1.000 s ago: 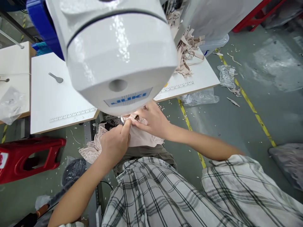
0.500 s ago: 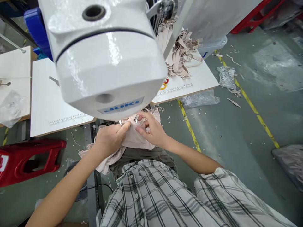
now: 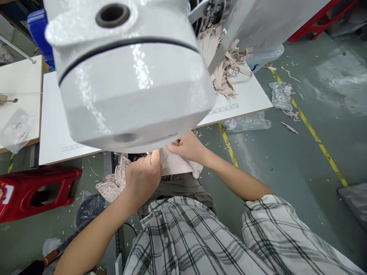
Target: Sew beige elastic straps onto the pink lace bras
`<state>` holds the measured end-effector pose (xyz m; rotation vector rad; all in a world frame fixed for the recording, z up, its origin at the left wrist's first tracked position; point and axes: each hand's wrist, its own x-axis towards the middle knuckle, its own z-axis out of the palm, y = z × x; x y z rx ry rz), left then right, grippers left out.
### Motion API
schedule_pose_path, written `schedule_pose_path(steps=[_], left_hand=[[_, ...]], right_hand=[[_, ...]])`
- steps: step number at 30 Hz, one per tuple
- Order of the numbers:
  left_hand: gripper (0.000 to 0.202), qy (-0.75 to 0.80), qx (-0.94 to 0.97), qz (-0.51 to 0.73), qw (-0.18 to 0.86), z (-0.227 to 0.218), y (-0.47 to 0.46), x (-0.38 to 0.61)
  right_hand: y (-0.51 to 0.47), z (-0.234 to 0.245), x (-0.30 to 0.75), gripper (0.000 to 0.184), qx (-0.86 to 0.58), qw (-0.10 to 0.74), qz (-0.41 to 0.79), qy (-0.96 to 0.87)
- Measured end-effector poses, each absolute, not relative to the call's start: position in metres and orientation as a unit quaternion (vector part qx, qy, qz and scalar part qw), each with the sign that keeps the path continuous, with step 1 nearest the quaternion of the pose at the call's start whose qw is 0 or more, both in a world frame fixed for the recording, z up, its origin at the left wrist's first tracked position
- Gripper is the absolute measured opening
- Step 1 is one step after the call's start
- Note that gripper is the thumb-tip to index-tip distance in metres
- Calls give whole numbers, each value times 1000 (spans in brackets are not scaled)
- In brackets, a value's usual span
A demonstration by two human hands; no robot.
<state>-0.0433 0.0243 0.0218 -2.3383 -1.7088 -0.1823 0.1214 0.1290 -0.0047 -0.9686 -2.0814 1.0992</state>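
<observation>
Just below the near edge of the white machine head (image 3: 132,91), above the person's lap, is the pale pink garment (image 3: 176,165), its lace (image 3: 113,180) bunched to the left. The left hand (image 3: 145,173) grasps it with curled fingers close under the machine. The right hand (image 3: 189,147) lies against its far right part, thumb on the cloth; its fingertips are hidden, so I cannot tell whether they grip. Half a second ago those fingers were in view, spread and bent over the cloth, and lace showed beyond them; now some lace hangs at the near right. The blue lettering on the machine has tipped almost out of sight. Farther right, beige strips (image 3: 226,78) heap on the right tabletop (image 3: 252,101); to the near left stands a red stool (image 3: 64,183).
</observation>
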Motion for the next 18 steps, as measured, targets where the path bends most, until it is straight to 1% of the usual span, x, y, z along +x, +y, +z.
schedule_pose_path(steps=[3, 6, 11, 18], left_hand=[[23, -596, -793, -59, 111, 22, 25, -42], [22, -591, -792, -78, 132, 22, 25, -42], [20, -586, -791, -94, 145, 21, 24, -41], [22, -586, -793, -66, 151, 23, 24, -39]], right_hand=[[134, -2, 120, 28, -355, 303, 448, -763], [135, 0, 120, 29, -345, 309, 465, -754], [135, 3, 122, 30, -339, 306, 465, -758], [139, 3, 121, 27, -333, 302, 449, -772]])
